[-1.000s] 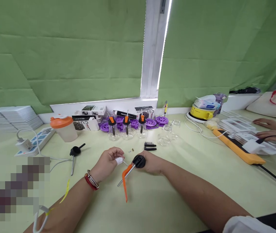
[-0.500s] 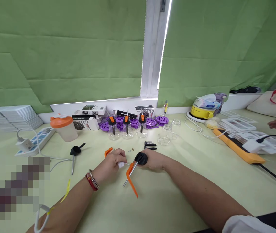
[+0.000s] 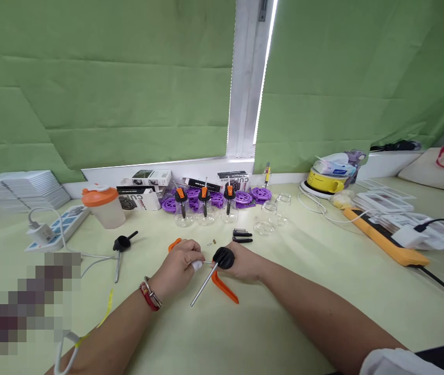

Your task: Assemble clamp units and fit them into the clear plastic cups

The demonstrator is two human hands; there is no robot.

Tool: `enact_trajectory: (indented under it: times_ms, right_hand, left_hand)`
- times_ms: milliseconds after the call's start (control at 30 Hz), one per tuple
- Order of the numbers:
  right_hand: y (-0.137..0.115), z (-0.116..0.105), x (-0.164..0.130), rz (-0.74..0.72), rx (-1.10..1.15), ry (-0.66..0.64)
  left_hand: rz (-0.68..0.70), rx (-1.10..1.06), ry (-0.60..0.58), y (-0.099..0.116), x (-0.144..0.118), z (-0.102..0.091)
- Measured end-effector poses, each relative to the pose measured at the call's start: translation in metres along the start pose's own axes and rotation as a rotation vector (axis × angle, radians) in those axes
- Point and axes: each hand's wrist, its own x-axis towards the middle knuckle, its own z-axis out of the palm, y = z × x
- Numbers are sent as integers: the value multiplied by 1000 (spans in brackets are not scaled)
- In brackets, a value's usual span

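Observation:
My left hand [image 3: 182,260] is closed round a small screwdriver [image 3: 197,265] with a whitish handle. Its thin metal shaft points right, to the base of an orange lever [image 3: 225,289]. The fingers of my right hand [image 3: 241,260] are wrapped round a black dispenser top [image 3: 224,258], tilted so that its metal rod [image 3: 203,285] slopes down to the left. The orange lever sticks out below this top. Where shaft and lever meet is partly covered by the fingers. Another orange lever [image 3: 174,244] lies just behind my left hand. Tiny metal parts [image 3: 214,241] rest between the hands.
Behind stand several glass jars [image 3: 206,213] with black and orange tops, purple discs [image 3: 261,195] and boxes [image 3: 139,200]. Black bit holders [image 3: 242,235] lie near my right hand. Left are a black top [image 3: 122,242] and a shaker [image 3: 104,205]; right, an orange power strip [image 3: 385,237].
My right hand has turned the black top: its rod now slopes flatter to the left, and the orange lever has swung to the right. My left hand has hardly moved.

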Motion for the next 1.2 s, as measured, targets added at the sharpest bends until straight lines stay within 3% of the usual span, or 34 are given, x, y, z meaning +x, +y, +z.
enact_trajectory:
  times_ms: [67,167,233,333,467,667,800,933,1200]
  right_hand:
    - [4,-2,1,24,61,57]
    - [10,-9,3,60,142,110]
    - [12,-10,4,68,166,97]
    - [13,-7,5,101,160,97]
    - [12,-5,5,150,148,116]
    - [8,-7,2,127,212,40]
    - [7,-7,1,167,199,74]
    - [7,-7,1,167,167,78]
    - [8,-8,1,66,121,-10]
  left_hand:
    - [-40,92,39,-7,2,-6]
    - [-272,177,138,-22,5,-14]
    - [-355,306,150,-28,8,-13]
    - [-332,514,87,-29,14,-2]
    - [-306,595,70,-23,20,12]
    - [-289,709,138,-18,14,-1]
    - [-352,768,136,-15,8,-8]
    - [-395,774,81,-14,8,0]
    - [-394,790,85,-9,10,12]
